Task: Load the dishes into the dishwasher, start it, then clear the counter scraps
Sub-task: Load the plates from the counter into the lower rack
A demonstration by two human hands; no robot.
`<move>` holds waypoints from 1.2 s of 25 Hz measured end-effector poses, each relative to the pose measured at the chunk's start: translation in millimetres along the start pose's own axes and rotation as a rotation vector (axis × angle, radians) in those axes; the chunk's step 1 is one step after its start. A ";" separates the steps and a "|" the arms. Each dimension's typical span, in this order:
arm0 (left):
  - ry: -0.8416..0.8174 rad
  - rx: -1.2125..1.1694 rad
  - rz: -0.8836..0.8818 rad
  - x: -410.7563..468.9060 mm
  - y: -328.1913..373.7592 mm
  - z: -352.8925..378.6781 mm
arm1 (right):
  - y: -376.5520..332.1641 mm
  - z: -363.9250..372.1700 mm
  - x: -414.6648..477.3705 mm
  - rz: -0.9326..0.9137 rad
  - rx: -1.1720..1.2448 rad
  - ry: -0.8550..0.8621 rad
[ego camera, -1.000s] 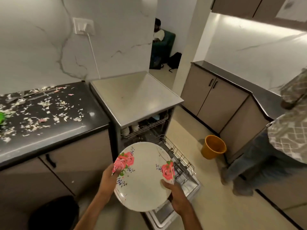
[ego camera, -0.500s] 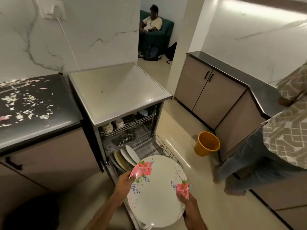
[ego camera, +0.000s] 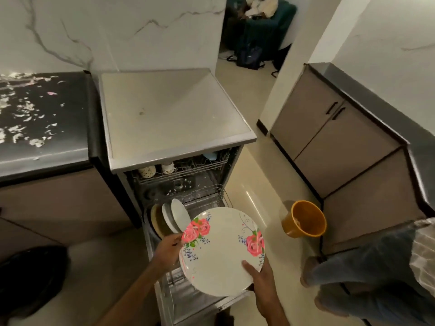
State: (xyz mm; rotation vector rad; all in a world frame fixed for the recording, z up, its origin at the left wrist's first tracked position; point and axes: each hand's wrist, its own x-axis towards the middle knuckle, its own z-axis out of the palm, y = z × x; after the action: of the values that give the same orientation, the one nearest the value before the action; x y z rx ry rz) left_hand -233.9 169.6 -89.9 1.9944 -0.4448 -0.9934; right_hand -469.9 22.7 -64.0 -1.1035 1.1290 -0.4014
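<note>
While both hands grip it by opposite rims, the floral plate (ego camera: 221, 255) hangs tilted over the lower rack (ego camera: 207, 200) pulled out of the dishwasher (ego camera: 174, 118), nearer the three standing plates (ego camera: 175, 218) than half a second ago. The left hand (ego camera: 168, 249) pinches the upper-left rim, its fingertips hidden behind. The right hand (ego camera: 260, 277) clasps the lower-right edge, thumb on the face. The plate covers most of the rack. Scraps (ego camera: 21, 114) dot the counter (ego camera: 58, 151), cut off at the left.

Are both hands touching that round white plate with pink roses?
Touching. Head view: left hand grips the round white rose-printed plate at its left rim; right hand has its thumb on the face.
</note>
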 end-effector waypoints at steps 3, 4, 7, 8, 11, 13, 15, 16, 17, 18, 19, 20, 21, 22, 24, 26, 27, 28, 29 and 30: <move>0.068 0.164 -0.036 20.0 -7.4 8.1 | -6.5 -13.8 69.3 -0.034 -0.047 -0.018; 0.090 0.194 -0.043 24.5 -6.9 10.9 | -8.3 -17.2 89.1 -0.047 -0.087 -0.030; 0.091 0.292 -0.056 54.3 -11.2 29.9 | -3.7 -28.4 154.2 -0.113 -0.236 -0.070; 0.081 0.309 -0.057 68.7 -14.7 37.7 | 0.3 -30.0 177.3 -0.127 -0.292 -0.078; 0.031 0.362 -0.054 118.7 -34.5 57.9 | 17.5 -16.6 240.3 -0.191 -0.462 -0.114; 0.011 0.472 -0.025 160.4 -55.1 69.6 | 39.1 1.5 283.9 -0.243 -0.566 -0.154; -0.007 0.581 0.001 197.4 -74.3 76.0 | 59.9 24.9 321.3 -0.275 -0.647 -0.165; -0.017 0.622 0.004 213.6 -83.8 78.2 | 70.3 35.6 338.1 -0.291 -0.680 -0.164; -0.027 0.657 0.009 230.2 -95.5 80.4 | 82.6 46.5 355.3 -0.309 -0.705 -0.167; -0.039 0.683 0.010 244.1 -105.1 81.6 | 92.8 56.3 370.1 -0.331 -0.724 -0.173; -0.054 0.691 0.009 255.8 -113.6 82.3 | 102.4 65.0 383.5 -0.349 -0.749 -0.178; -0.065 0.689 0.009 265.8 -123.0 82.6 | 112.2 73.3 395.9 -0.356 -0.783 -0.176; -0.072 0.686 0.012 273.3 -131.0 82.9 | 119.7 80.3 406.0 -0.352 -0.812 -0.174; -0.078 0.690 0.019 279.3 -139.6 83.1 | 127.5 87.2 415.1 -0.341 -0.827 -0.176; -0.087 0.703 0.039 286.7 -150.8 82.1 | 138.0 99.1 428.0 -0.320 -0.811 -0.176; -0.095 0.702 0.046 293.6 -157.4 79.9 | 144.4 109.5 435.6 -0.299 -0.816 -0.171; -0.098 0.698 0.039 297.8 -159.3 78.1 | 147.9 114.3 437.9 -0.286 -0.843 -0.182; -0.098 0.697 0.029 301.1 -160.2 76.2 | 151.8 118.4 438.5 -0.278 -0.880 -0.199; -0.097 0.701 0.025 304.4 -160.3 74.4 | 155.3 122.4 438.1 -0.274 -0.909 -0.218; -0.099 0.710 0.025 307.2 -160.6 73.1 | 158.4 126.7 437.6 -0.265 -0.920 -0.235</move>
State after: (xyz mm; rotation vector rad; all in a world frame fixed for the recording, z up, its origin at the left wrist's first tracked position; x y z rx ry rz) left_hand -108.0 34.9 -392.4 2.5519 -0.9800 -1.0052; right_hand -212.5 -168.3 -424.5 -2.0577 0.9603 0.0823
